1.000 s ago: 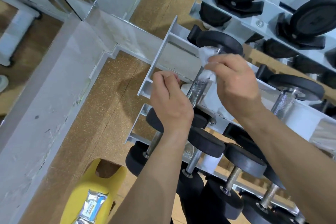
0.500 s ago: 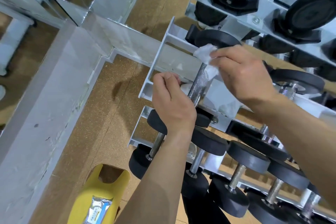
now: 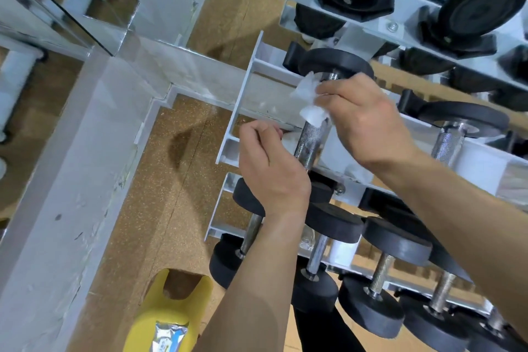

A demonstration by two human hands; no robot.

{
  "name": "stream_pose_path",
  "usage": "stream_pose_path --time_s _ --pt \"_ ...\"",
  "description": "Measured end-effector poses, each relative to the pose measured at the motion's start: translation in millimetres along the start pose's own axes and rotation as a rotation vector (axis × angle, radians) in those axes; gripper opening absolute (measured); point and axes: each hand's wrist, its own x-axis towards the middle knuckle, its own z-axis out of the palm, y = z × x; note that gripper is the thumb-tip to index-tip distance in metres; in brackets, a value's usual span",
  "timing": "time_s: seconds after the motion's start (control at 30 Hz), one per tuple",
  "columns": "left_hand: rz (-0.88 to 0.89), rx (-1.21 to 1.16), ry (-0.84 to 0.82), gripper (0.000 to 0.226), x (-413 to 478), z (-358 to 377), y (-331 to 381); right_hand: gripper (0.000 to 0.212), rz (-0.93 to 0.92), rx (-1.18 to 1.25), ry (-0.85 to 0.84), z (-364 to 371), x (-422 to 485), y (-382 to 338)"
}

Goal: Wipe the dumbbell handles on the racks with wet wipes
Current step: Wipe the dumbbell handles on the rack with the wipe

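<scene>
Left hand (image 3: 268, 163) curled beside the dumbbell handle (image 3: 310, 143), its grip impossible to tell; right hand (image 3: 363, 117) pinches wet wipe (image 3: 307, 91) at handle's top, as before.

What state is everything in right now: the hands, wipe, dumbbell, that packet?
Right hand: pinches the wet wipe against the handle's upper end.
Wet wipe: crumpled.
Left hand: fingers curled beside the handle; its hold is hidden.
Dumbbell: resting on the rack.
Wipes packet: lying on the yellow stool.
</scene>
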Motion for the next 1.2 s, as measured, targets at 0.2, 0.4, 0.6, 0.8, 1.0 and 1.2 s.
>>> stream_pose_path --time_s 0.2,0.4,0.6,0.8,1.0,1.2 --pt "0.022 0.014 -0.004 0.023 1.5 -0.4 0.0 0.024 -0.134 0.309 -0.205 -4.1 -42.2 -45.2" --pt "0.007 0.022 -0.011 0.024 -0.1 0.2 0.9 0.031 -0.081 0.145 -0.097 -3.4 -32.2 -11.9" --pt "0.01 0.032 -0.002 0.023 -0.8 0.7 0.5 0.027 0.298 0.241 0.147 12.1 -42.9 -20.0" --pt "-0.021 0.144 -0.023 0.025 -0.4 4.1 5.7 0.025 0.858 0.611 0.314 12.8 -32.0 -45.6" --pt "-0.078 0.271 -0.026 0.026 -1.4 8.3 12.2 0.025 0.835 0.77 -0.093 -1.5 -54.8 -49.9" --pt "-0.006 0.349 -0.001 0.028 1.0 10.1 12.0 0.023 0.834 0.926 0.005 -5.9 -42.8 -21.7"
